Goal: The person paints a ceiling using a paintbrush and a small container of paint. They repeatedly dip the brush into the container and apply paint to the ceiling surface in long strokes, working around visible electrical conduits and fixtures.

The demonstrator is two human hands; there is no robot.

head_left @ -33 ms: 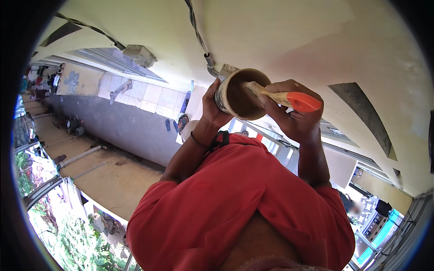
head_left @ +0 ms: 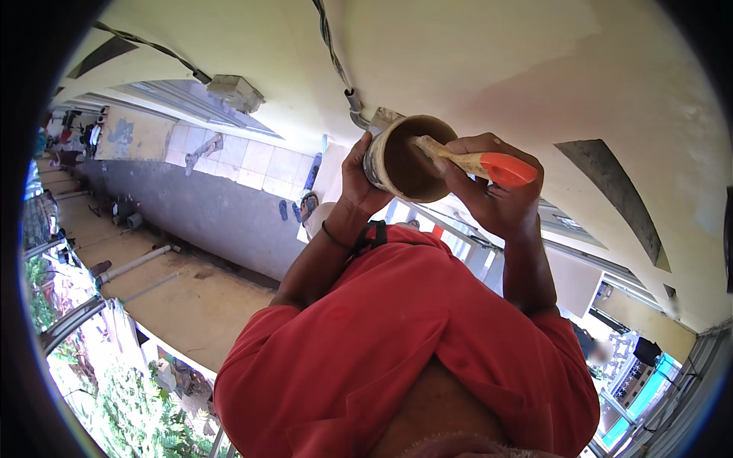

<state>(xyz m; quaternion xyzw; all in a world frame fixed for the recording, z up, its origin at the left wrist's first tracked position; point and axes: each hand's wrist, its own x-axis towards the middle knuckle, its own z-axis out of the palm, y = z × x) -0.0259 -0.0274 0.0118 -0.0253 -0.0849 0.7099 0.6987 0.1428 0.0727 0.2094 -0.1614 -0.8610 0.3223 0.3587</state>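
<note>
My left hand (head_left: 362,180) is closed around the left side of a small round paint pot (head_left: 376,164), whose outer wall is smeared and whose mouth is tilted toward me. Brownish or greyish paint seems to coat its inside; how deep it lies I cannot tell. Over the pot's right rim, my right hand (head_left: 500,187) grips a paintbrush (head_left: 466,161) with a pale wooden handle and an orange-red end. The brush head reaches down into the pot, its bristles partly hidden by my fingers and the shade inside.
A pale wall (head_left: 489,61) stands close ahead, with a twisted cable (head_left: 327,34), a bent grey pipe (head_left: 356,111) and a junction box (head_left: 235,93) on it. Dark slanted openings (head_left: 611,195) break the wall at right. Slippers (head_left: 289,211) lie on the floor at left; another person (head_left: 592,347) is at lower right.
The brush's orange-red end has shifted very slightly to the left along with my right hand. The pot and my left hand have stayed in place.
</note>
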